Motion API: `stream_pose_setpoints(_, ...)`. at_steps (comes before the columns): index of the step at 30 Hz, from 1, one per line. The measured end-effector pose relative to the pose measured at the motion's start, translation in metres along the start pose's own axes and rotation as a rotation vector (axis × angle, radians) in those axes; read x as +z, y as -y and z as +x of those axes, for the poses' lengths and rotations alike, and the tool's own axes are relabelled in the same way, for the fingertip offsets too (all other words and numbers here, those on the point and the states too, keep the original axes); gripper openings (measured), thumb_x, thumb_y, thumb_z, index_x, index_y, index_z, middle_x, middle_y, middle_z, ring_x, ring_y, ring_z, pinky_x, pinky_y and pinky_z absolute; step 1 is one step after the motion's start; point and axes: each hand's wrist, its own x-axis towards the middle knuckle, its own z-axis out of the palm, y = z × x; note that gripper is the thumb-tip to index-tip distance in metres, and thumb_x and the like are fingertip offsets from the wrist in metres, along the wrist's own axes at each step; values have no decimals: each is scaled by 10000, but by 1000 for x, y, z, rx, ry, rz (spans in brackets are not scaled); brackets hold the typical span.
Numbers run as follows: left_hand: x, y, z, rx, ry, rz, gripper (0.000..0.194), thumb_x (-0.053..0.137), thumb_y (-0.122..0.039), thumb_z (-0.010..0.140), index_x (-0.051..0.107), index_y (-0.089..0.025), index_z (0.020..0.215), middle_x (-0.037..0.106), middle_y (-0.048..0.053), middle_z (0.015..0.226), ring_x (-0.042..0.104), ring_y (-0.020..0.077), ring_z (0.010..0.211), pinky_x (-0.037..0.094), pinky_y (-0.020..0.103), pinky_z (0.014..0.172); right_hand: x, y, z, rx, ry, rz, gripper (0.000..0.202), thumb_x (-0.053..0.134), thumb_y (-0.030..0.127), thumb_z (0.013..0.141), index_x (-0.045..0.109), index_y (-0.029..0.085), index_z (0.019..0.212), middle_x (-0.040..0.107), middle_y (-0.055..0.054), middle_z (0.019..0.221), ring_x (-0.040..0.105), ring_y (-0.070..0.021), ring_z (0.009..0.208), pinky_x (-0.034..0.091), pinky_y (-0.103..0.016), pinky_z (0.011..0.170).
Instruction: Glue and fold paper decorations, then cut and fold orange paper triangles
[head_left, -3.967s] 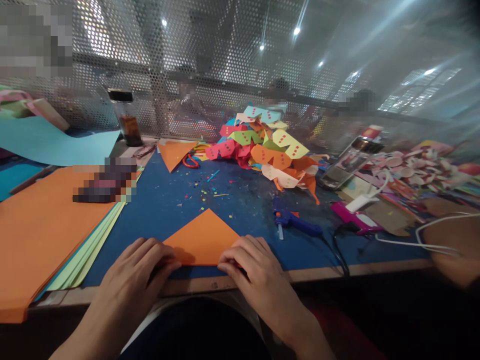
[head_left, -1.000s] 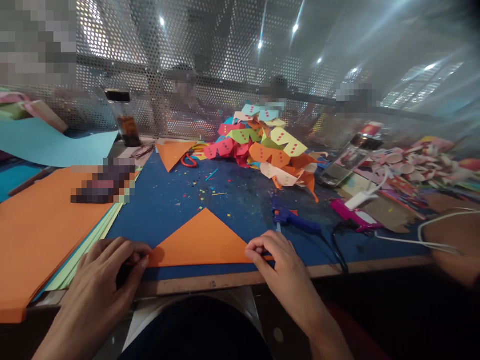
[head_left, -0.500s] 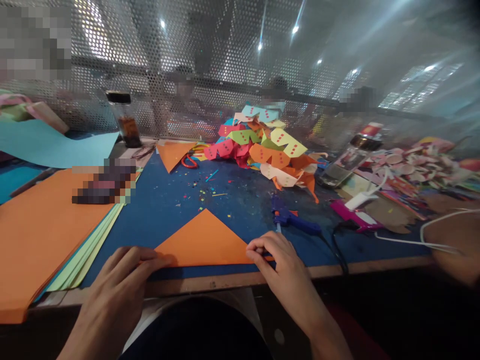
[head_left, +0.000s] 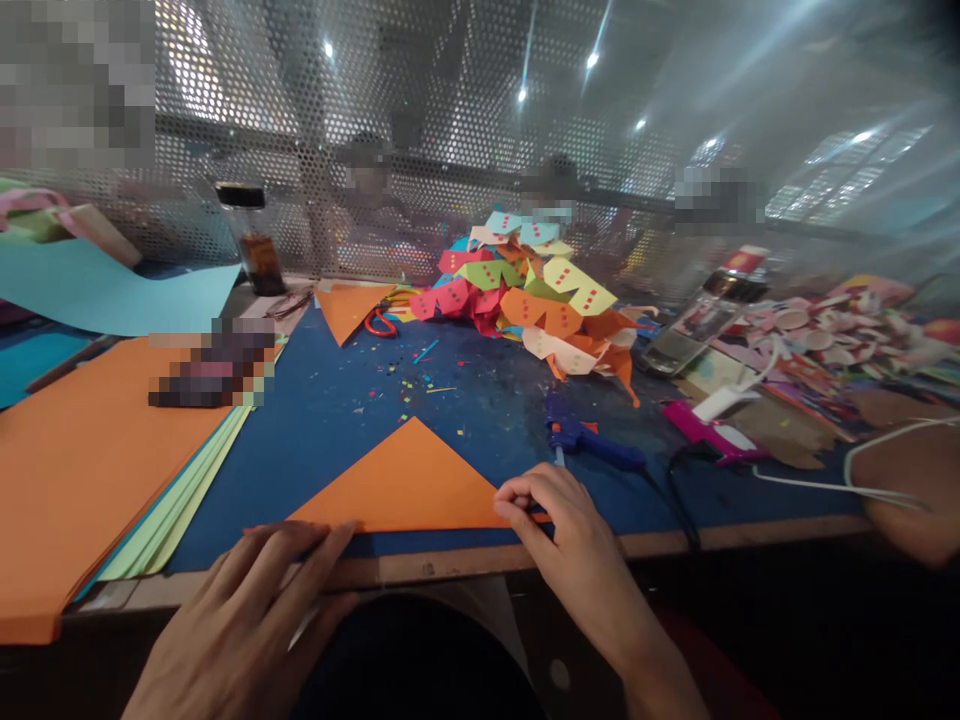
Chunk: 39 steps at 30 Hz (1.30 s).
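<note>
A folded orange paper triangle [head_left: 412,483] lies on the blue tabletop, its long edge along the front edge of the table. My left hand [head_left: 255,600] rests at the triangle's left end, fingers stretched out over the fold, thumb apart below the table edge. At the right corner, my right hand [head_left: 559,520] pinches the paper between thumb and fingers. Just behind my right hand lies a blue glue gun [head_left: 600,445], its nozzle towards the hand.
On the left is an orange paper stack [head_left: 97,450] with a dark phone [head_left: 214,370] on it. Behind stand a bottle [head_left: 259,245], a colourful folded-paper pile [head_left: 525,285] and a clear bottle [head_left: 697,320]. A pink device [head_left: 712,433] and another person's arm [head_left: 907,485] are at right.
My left hand has opened from a pinch at the paper's left corner and flattened, its fingertips moving right along the fold. My right hand has stayed in place.
</note>
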Motion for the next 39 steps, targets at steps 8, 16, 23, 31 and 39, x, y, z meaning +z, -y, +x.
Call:
stream_pose_setpoints(8,6,-8,-5,-122,7,19,351,411,-378,1029,611,-272,1297,694,73,1181,622,292,1079,478,455,895,-1,2,1,-16,-11,-10,126,580,165,962,590,235,858,632,-10,876,591,-201,856,456,-354,791)
stream_pose_setpoints(16,7,-13,3,-72,-33,48,365,415,-353,1027,625,-205,1286,683,98,1200,625,288,1087,461,430,920,-1,1,1,-17,-6,-19,125,585,166,961,591,236,858,631,-11,875,592,-199,846,456,-356,781)
stream_pose_setpoints(23,6,-14,2,-89,-24,54,407,443,-300,1015,546,-225,1401,671,101,1202,609,283,1119,479,418,903,0,-2,-1,-19,-31,20,125,555,156,972,591,236,883,627,-25,905,589,-202,876,485,-357,790)
stream_pose_setpoints(31,9,-22,17,-56,-63,-27,389,424,-256,1017,564,-111,1350,659,115,1243,549,263,1188,361,409,1058,0,-2,-4,-27,-90,26,122,514,175,988,608,247,956,639,-48,986,621,-214,955,529,-370,832)
stream_pose_setpoints(39,12,-21,13,-54,-47,15,458,496,-218,965,544,-236,1421,652,93,1258,539,289,1200,338,445,1081,3,-6,-4,-66,-180,-14,154,492,157,998,620,241,988,641,-50,997,643,-204,958,539,-351,834)
